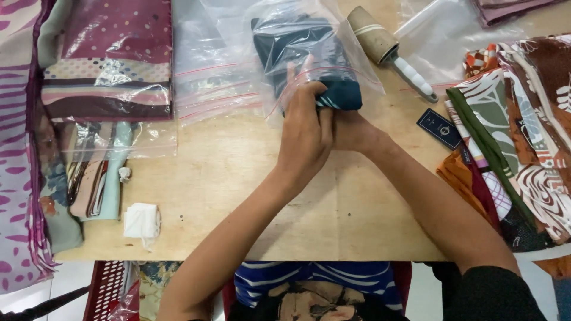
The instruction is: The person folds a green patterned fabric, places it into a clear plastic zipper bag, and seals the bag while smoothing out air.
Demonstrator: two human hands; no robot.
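Head view: left hand [304,128] and right hand [352,129] grip dark folded cloth [309,53] in clear bag [285,24].

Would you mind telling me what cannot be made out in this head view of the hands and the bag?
- Right hand: its fingers are hidden under the left hand and the dark folded cloth.
- Clear zip bag: glare hides whether its seal is closed.
- Small dark card: print too small to make out.
- Patterned fabrics: cut off by the right edge.
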